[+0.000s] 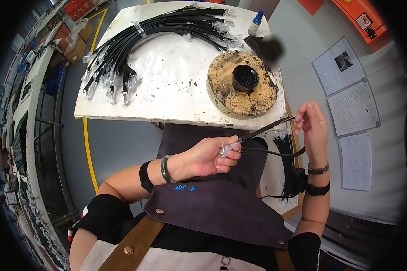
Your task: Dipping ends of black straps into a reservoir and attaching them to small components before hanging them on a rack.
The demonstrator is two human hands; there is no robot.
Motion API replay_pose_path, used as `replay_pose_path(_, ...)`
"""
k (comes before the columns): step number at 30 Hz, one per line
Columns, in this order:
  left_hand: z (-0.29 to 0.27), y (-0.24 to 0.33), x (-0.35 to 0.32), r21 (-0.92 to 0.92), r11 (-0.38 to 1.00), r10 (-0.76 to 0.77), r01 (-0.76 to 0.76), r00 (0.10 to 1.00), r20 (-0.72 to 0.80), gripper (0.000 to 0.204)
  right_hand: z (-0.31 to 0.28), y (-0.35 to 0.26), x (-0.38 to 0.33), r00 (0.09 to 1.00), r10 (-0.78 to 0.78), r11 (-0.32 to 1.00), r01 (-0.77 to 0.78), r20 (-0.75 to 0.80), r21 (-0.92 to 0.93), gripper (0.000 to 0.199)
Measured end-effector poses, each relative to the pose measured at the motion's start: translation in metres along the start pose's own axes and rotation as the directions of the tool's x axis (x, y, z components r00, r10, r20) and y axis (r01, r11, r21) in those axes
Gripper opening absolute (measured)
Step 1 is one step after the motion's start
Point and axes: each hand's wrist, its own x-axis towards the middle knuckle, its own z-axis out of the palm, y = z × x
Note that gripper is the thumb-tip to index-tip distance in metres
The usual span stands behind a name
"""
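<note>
Black strap [269, 127] is held near the table [167, 101] edge, its upper strand slanting up-right from left hand [212, 156] to right hand [315, 128]. Plastic-wrapped end's tucked into the left's curled grip; the strand's far end looks pinched by the right's nearly closed fingertips.

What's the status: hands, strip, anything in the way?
Left hand gripping strip at clear plastic. Right hand pinching strip. Strip spans both. Pot beyond, apart from hands.
</note>
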Motion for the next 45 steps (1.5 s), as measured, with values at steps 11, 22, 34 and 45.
replay_pose_path(11,-0.002,0.000,0.002,0.030,0.999,0.011,-0.010,0.999,-0.035,0.030,-0.001,-0.003,-0.001,1.000,0.004,1.000,-0.004,-0.008,0.014,0.028)
replay_pose_path(22,-0.008,-0.002,0.002,0.019,1.000,0.018,-0.017,0.998,-0.057,0.029,0.002,-0.021,0.048,0.951,-0.283,0.954,0.267,-0.122,-0.133,0.028)
replay_pose_path(34,-0.006,-0.001,0.002,0.079,0.995,0.063,-0.056,0.994,-0.092,0.029,0.002,0.000,0.064,0.976,-0.192,0.980,0.185,-0.106,-0.075,0.025)
replay_pose_path(45,0.014,0.008,0.024,-0.036,0.996,0.081,-0.080,0.997,0.008,0.026,-0.014,0.000,-0.040,0.964,-0.061,0.981,0.106,-0.257,0.164,0.027)
